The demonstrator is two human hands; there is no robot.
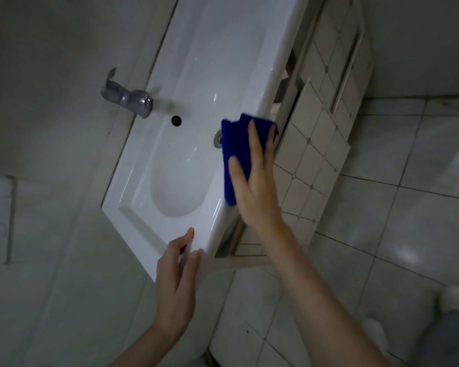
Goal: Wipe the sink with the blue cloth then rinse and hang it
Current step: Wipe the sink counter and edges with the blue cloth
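A white ceramic sink [170, 144] runs diagonally through the head view, its oval basin [178, 189] near the middle. The folded blue cloth [235, 144] lies on the sink's front rim, partly covering the drain [217, 139]. My right hand [255, 181] presses flat on the cloth with fingers spread. My left hand [175, 282] rests on the near corner of the sink, thumb on top and fingers against the edge, with nothing in it.
A chrome tap [129, 98] stands at the sink's back edge, with a dark overflow hole [176, 120] in front of it. A tiled cabinet [318, 144] sits under the sink. Pale floor tiles [382, 234] spread to the right; my shoes [456, 298] show at the lower right.
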